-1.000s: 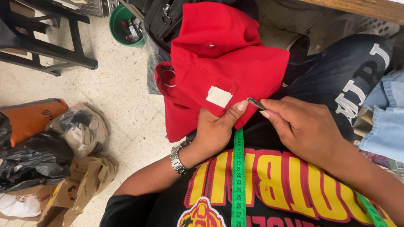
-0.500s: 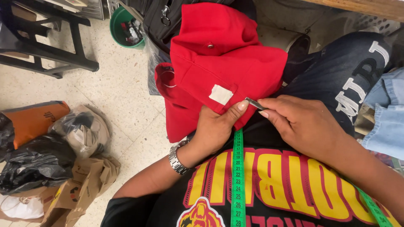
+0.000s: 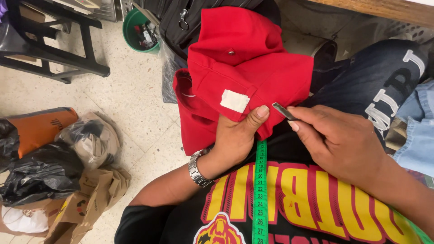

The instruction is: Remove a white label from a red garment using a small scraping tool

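a: looking down, what is closest?

b: a green tape measure [image 3: 260,190] hangs down the front of a black shirt with red and yellow letters [image 3: 312,203]. just past it are the two hands.

a: what is the left hand doing?

b: the left hand [image 3: 235,135] has a silver watch [image 3: 197,168] on its wrist. it is closed on the bottom edge of a red cloth piece [image 3: 244,72], with the thumb pressed on top, just beside a small white patch [image 3: 234,100].

a: and the right hand?

b: the right hand [image 3: 339,140] pinches a small thin metal tool [image 3: 284,111] between its fingers. the tip sits right at the red cloth's edge, near the left thumb.

a: where is the red cloth?

b: it lies on the lap, over dark jeans [image 3: 375,86], in the middle of the view.

a: what is farther away?

b: on the floor to the left are brown paper bags [image 3: 90,199], a black plastic bag [image 3: 40,174] and an orange bag [image 3: 40,129]. at the top there is a green bucket [image 3: 135,31], a black bag with a zip [image 3: 190,18] and a black stool [image 3: 54,49].
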